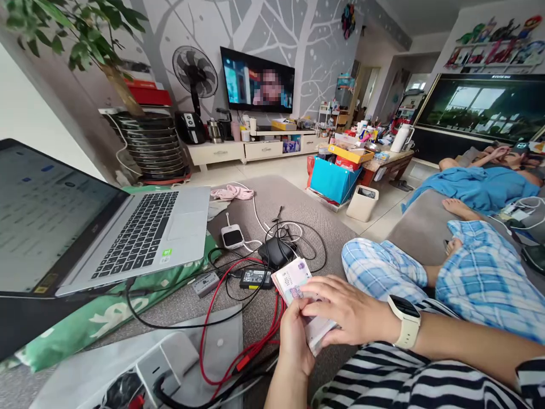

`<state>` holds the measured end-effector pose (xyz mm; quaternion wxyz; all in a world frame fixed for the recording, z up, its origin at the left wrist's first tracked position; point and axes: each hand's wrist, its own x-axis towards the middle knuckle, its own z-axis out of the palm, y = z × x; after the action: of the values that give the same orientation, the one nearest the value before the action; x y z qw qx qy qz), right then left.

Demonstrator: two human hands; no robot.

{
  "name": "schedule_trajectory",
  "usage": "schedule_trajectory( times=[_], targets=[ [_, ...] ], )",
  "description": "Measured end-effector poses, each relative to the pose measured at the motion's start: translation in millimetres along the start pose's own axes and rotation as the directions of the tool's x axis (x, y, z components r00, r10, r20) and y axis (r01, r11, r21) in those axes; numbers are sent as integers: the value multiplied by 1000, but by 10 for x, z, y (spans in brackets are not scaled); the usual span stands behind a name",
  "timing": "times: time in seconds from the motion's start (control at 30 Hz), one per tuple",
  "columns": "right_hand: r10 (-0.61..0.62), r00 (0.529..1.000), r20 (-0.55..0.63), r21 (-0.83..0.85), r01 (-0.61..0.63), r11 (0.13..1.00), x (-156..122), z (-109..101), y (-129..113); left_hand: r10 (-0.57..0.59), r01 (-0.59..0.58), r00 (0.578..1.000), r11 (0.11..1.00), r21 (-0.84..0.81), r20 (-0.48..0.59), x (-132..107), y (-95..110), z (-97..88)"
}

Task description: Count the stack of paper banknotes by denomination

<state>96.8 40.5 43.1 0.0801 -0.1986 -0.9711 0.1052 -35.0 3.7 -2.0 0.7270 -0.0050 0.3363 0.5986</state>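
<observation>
Banknotes (293,279) make a thick stack to the right of the laptop (140,238) and nearer the camera, held up above the grey mat (264,199). The left hand (293,343) is wrapped around the near end of the stack from below and grips it. The right hand (351,311), with a pale watch (406,322) on its wrist, lies over the top. Its fingers are loosely curved and its fingertips touch the upper notes; its thumb is hidden. The far end of the stack fans out a little.

Leafing through them goes best, I judge, with the left hand pinching the near end firmly so the edges stay square. The right fingertips can then lift one note at a time. A slack grip could let the fan slide apart over the cables (202,341) lying just right of the laptop.

A blue box (334,180) stands well to the right of the laptop and farther from the camera. It is open at the top, with red packets showing inside. A yellow tray (349,152) sits just above it. A small beige bin (361,204) stands farther right of the laptop again, on the bare floor. Its opening is dark, and I cannot tell what is inside.
</observation>
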Motion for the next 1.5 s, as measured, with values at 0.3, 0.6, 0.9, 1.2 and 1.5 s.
schedule_trajectory(
  times=[0.3, 0.6, 0.9, 1.2, 1.5],
  targets=[
    [-43, 998, -49, -25, 42, 999, -5, -7, 26, -13, 12, 1000, 999, 36, 16, -48, -4, 25],
    [-105, 992, -75, -96, 98, 991, 14, -44, 49, -21, 20, 999, 999, 47, 28, -37, 3, 19],
    [14, 959, -284, -104, -46, 994, 134, -247, 89, 69, -86, 994, 968, 238, 80, -41, -103, 24],
    [391, 850, -352, 316, -285, 905, 205, -161, 226, -78, 57, 993, 976, 211, 91, -52, -88, 56],
    [680, 658, 322, 929, -357, -94, 125, 134, 227, -186, 146, 974, 952, 269, 130, -25, -110, 6]
  ],
)
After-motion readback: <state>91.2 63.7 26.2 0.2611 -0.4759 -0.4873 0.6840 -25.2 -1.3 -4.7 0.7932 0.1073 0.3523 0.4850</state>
